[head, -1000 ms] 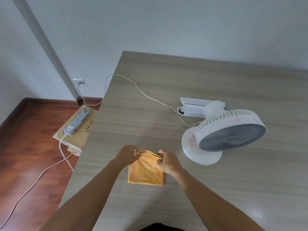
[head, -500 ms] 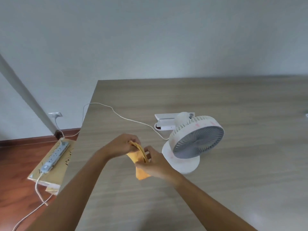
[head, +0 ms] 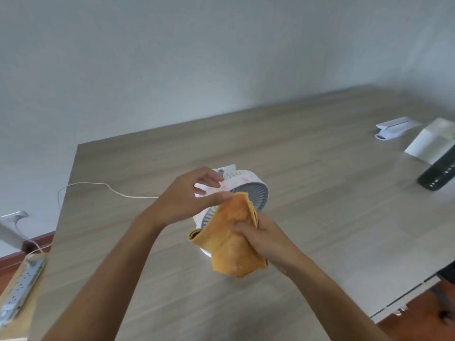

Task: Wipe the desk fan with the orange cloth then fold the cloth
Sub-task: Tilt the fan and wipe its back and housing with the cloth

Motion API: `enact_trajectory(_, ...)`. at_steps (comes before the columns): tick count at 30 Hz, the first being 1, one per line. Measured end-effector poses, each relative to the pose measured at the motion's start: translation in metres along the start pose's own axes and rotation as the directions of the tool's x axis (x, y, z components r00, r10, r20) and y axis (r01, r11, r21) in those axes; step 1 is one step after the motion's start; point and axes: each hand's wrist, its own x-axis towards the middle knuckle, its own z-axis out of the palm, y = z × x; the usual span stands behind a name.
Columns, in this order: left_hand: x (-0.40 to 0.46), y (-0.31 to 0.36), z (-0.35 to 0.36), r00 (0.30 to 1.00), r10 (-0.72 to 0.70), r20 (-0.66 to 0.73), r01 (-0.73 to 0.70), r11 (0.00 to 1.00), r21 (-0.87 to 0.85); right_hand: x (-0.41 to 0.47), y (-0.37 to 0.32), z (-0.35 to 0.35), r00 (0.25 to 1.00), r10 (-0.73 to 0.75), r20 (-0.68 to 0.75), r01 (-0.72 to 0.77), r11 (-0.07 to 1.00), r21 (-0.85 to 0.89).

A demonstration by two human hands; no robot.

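Now, take the desk fan (head: 242,190) as your anchor on the wooden desk (head: 320,217) and work across from its left. Off the desk's left edge, well away from the fan, a power strip (head: 22,286) lies low down, and a white cord (head: 103,187) trails over the desk toward the fan. Your left hand (head: 189,198) sits at the fan's left rim, fingers loosely spread near the housing and thumb touching the top corner of the orange cloth (head: 234,239); whether it truly grips the fan is unclear. Your right hand (head: 266,239) is in front of the grille, fingers curled into the bunched cloth, holding it up off the desk.

To wipe well, I would steady the housing firmly with the left hand first, since a light fan probably tips or slides. Flatten the cloth over your fingers rather than leaving it wadded, and follow the grille ribs. Far right of the fan stand a white clip-like thing (head: 396,127) and a dark device (head: 438,173).
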Motion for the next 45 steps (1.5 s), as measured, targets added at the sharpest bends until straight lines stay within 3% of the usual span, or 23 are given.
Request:
enact_trajectory(4,0.023,-0.013,0.029,0.966,0.013,-0.258,0.034,0.984,0.177,-0.005,0.002,-0.052,0.965,-0.030,-0.262,0.062,0.991,0.115)
enact_trajectory(8,0.036,-0.019,0.048,0.948,0.001,-0.319,0.115,0.933,0.342,0.010,-0.006,-0.099,0.832,-0.118,-0.543,0.212,0.971,0.114)
enact_trajectory(11,0.043,-0.026,0.057,0.938,-0.117,-0.327,0.260,0.862,0.435,0.037,-0.014,-0.123,0.741,-0.187,-0.645,0.256,0.966,0.015)
enact_trajectory(14,0.049,-0.026,0.059,0.914,-0.232,-0.333,0.372,0.807,0.459,0.069,-0.018,-0.128,0.711,-0.350,-0.610,0.326,0.933,-0.155)
enact_trajectory(16,0.051,-0.026,0.058,0.898,-0.276,-0.343,0.419,0.773,0.476,0.087,-0.016,-0.119,0.728,-0.461,-0.508,0.369,0.887,-0.277)
enact_trajectory(19,0.051,-0.028,0.058,0.872,-0.335,-0.358,0.479,0.740,0.472,0.109,0.003,-0.093,0.824,-0.516,-0.235,0.431,0.840,-0.330)
enact_trajectory(21,0.051,-0.031,0.059,0.857,-0.360,-0.367,0.504,0.735,0.454,0.113,0.017,-0.074,0.850,-0.526,-0.026,0.491,0.809,-0.322)
enact_trajectory(25,0.052,-0.028,0.059,0.849,-0.373,-0.374,0.519,0.719,0.462,0.116,0.029,-0.055,0.771,-0.626,0.120,0.620,0.693,-0.367)
enact_trajectory(28,0.052,-0.027,0.056,0.862,-0.349,-0.368,0.492,0.750,0.443,0.124,0.034,-0.050,0.692,-0.698,0.185,0.674,0.533,-0.512)
enact_trajectory(30,0.053,-0.027,0.053,0.867,-0.346,-0.360,0.484,0.755,0.441,0.130,0.041,-0.050,0.654,-0.731,0.196,0.692,0.473,-0.546)
enact_trajectory(35,0.059,-0.023,0.050,0.876,-0.359,-0.321,0.479,0.721,0.500,0.136,0.055,-0.056,0.601,-0.783,0.163,0.717,0.437,-0.543)
enact_trajectory(45,0.061,-0.027,0.049,0.909,-0.286,-0.304,0.411,0.744,0.527,0.139,0.070,-0.051,0.587,-0.805,-0.084,0.709,0.562,-0.426)
